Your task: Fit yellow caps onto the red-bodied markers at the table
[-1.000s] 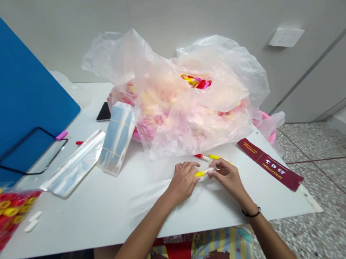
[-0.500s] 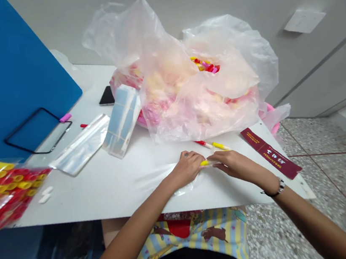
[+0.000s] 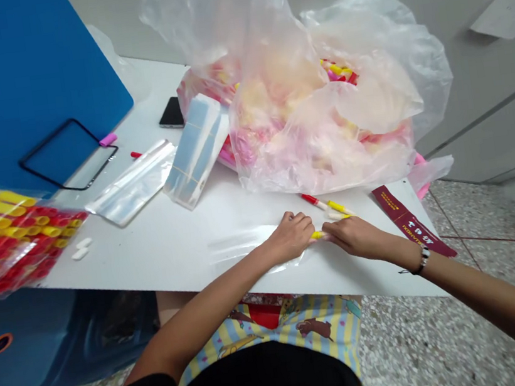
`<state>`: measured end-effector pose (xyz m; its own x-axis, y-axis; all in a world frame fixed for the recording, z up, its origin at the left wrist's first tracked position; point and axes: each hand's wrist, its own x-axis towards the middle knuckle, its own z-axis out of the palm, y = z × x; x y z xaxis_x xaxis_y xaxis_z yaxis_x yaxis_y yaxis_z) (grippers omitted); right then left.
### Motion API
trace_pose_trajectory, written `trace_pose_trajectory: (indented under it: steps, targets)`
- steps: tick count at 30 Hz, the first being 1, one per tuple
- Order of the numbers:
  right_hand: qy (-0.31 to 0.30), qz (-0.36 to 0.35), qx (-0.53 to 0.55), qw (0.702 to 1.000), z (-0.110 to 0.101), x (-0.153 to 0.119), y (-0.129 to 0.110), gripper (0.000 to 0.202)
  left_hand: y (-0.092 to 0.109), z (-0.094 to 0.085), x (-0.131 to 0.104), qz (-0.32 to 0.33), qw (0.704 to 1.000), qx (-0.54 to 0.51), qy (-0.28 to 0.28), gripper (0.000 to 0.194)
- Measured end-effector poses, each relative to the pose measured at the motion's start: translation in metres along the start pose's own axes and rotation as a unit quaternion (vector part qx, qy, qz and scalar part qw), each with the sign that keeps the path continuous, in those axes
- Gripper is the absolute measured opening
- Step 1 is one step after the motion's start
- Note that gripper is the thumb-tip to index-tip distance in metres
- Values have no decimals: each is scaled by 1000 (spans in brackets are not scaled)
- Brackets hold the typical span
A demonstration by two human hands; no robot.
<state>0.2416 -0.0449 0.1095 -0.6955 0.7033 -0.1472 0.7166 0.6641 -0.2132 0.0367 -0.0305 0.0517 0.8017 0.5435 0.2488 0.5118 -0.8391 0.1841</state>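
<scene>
The left forearm and right forearm slant inward. The left hand and right hand nearly meet, backs upward, fingers curled.

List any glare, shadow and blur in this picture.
In the head view, glare streaks the clear bag and shiny packet; in the head view, shadow darkens the table below the right grip; in the head view, the wall plate looks blurred.

Yellow tube part-hidden by fingers; plastic bag cut off above.
</scene>
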Motion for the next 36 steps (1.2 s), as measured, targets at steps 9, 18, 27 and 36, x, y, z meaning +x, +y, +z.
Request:
trace_pose_trajectory:
  steps: [9,18,27,36]
  targets:
    - [-38,164,317,934,-6,8,-13,47,4,2,-2,8,998,51,34,25]
    - [44,304,457,835,6,19,-7,49,5,5,-1,-34,994,68,73,28]
    - [489,169,704,486,2,50,-70,21,13,-7,2,-98,981,68,150,32]
    - [439,-13,701,563,-29,33,-85,43,13,-39,5,34,993,-73,88,38]
